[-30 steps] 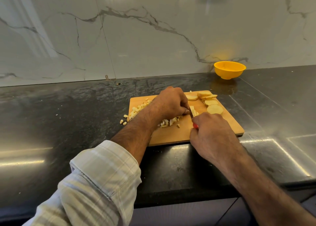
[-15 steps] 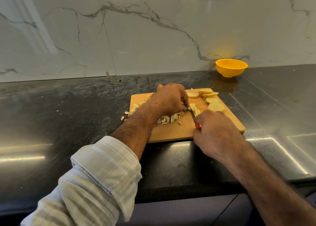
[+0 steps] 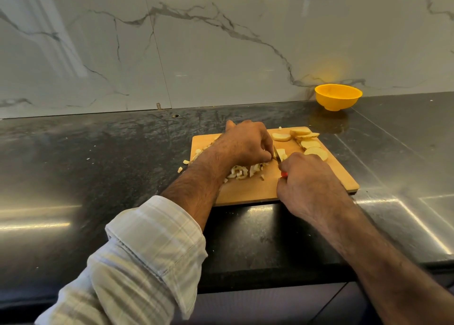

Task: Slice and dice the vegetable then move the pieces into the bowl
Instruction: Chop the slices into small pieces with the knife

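- From my feed, the right hand (image 3: 307, 184) is wrapped around a knife (image 3: 277, 155) with a red handle; only a short stretch of blade shows, tip resting against the piece being cut.
- The left hand (image 3: 245, 144) has its fingers curled down, pinning a stack of potato strips (image 3: 282, 152) just beside the blade. That closeness is my main worry: if the strips slide, the edge could meet a fingertip.
- I judge the strips small and probably slick, so the hold could give way mid-cut and leave uneven dice.
- Diced pieces (image 3: 242, 172) lie heaped under the left wrist, and a few stray cubes (image 3: 183, 165) already sit off the cutting board (image 3: 258, 192) on the dark countertop (image 3: 98, 152). A sweep of that forearm could push more over the edge.
- Round potato slices (image 3: 310, 144) wait uncut at the board's far right corner, so dicing looks well short of finished.
- The yellow bowl (image 3: 338, 99) stands well apart, back by the marble wall; carrying loose dice that far risks dropping some.
- The board's near edge sits close to the counter's front lip; hard downward pressure might shift it toward me.
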Action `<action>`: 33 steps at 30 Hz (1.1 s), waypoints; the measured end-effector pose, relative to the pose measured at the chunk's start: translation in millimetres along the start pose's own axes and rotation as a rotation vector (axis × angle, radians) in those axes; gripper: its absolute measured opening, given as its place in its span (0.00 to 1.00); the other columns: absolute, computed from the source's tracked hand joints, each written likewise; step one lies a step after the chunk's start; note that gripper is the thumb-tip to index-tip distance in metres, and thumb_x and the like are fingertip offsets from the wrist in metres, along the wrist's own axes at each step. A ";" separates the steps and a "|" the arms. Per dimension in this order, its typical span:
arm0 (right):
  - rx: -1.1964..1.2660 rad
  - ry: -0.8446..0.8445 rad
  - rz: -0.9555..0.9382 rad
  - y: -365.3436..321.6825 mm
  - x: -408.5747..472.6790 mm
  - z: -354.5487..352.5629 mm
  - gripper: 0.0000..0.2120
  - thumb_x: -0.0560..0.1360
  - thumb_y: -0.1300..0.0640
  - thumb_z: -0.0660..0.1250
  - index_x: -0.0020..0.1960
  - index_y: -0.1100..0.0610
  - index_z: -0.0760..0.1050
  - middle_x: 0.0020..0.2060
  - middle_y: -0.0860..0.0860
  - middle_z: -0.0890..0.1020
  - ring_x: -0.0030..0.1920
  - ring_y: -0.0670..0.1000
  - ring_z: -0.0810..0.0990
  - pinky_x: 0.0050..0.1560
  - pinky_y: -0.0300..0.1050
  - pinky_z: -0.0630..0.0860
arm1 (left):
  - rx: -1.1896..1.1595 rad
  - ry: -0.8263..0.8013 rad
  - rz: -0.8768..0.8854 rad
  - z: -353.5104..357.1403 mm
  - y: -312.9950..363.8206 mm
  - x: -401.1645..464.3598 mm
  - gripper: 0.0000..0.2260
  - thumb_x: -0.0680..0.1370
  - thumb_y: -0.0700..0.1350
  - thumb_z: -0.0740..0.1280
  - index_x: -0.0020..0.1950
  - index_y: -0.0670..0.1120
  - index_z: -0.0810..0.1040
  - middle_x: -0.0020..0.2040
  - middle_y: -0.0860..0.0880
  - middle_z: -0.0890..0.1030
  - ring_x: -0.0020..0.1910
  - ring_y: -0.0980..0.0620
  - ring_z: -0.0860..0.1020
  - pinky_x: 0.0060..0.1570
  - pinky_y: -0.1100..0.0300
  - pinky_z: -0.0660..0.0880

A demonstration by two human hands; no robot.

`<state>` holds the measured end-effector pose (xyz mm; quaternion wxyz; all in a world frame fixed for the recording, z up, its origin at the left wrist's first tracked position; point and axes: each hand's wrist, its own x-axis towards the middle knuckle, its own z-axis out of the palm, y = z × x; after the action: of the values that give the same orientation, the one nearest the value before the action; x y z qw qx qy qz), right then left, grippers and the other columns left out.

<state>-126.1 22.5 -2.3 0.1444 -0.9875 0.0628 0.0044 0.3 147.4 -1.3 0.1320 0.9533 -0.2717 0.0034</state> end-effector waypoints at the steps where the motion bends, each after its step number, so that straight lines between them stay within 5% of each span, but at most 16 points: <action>1: 0.006 0.007 -0.003 0.3 2.4 -0.6 0.19 0.79 0.52 0.72 0.69 0.50 0.76 0.51 0.47 0.75 0.46 0.47 0.73 0.37 0.38 0.70 | -0.004 -0.003 0.000 -0.2 0.6 -0.1 0.03 0.78 0.50 0.75 0.50 0.57 0.88 0.50 0.62 0.80 0.60 0.58 0.73 0.74 0.34 0.58; 9: 0.061 0.046 -0.084 27.4 8.4 -5.3 0.15 0.79 0.52 0.71 0.65 0.47 0.81 0.50 0.45 0.80 0.47 0.47 0.78 0.42 0.41 0.74 | -0.010 -0.007 -0.002 0.0 3.3 -2.5 0.03 0.78 0.49 0.74 0.49 0.57 0.86 0.53 0.60 0.81 0.62 0.56 0.74 0.75 0.34 0.57; 14: 0.442 0.198 -0.081 58.7 6.0 -20.1 0.11 0.79 0.54 0.74 0.61 0.48 0.85 0.41 0.49 0.83 0.30 0.48 0.80 0.29 0.43 0.78 | -0.077 0.045 0.038 4.2 5.5 -3.8 0.06 0.78 0.45 0.72 0.51 0.57 0.80 0.56 0.57 0.80 0.61 0.54 0.76 0.73 0.38 0.62; 18: 0.392 0.355 -0.074 61.3 7.0 3.1 0.16 0.80 0.51 0.72 0.67 0.47 0.83 0.38 0.43 0.82 0.38 0.45 0.80 0.34 0.35 0.72 | -0.132 0.040 0.088 8.8 2.9 -2.7 0.04 0.77 0.49 0.74 0.48 0.57 0.81 0.57 0.59 0.78 0.64 0.53 0.75 0.75 0.37 0.59; 23: 0.388 0.347 -0.056 64.2 9.0 9.4 0.17 0.80 0.50 0.72 0.69 0.46 0.81 0.45 0.44 0.83 0.42 0.41 0.77 0.36 0.31 0.67 | -0.094 0.049 0.137 13.2 6.7 -1.6 0.09 0.74 0.61 0.77 0.49 0.60 0.83 0.67 0.57 0.78 0.71 0.54 0.70 0.76 0.38 0.57; 33: 0.322 0.312 -0.050 72.1 8.2 13.1 0.18 0.79 0.47 0.71 0.68 0.44 0.81 0.45 0.45 0.83 0.44 0.45 0.79 0.45 0.42 0.76 | 0.049 0.116 0.164 21.6 23.3 0.2 0.09 0.79 0.61 0.72 0.53 0.58 0.84 0.66 0.58 0.78 0.69 0.55 0.69 0.73 0.41 0.61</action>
<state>-126.9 -43.3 -35.7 0.2889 -0.9416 0.0597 -0.1622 -13.1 122.7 -16.3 0.1236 0.9290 -0.3404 0.0759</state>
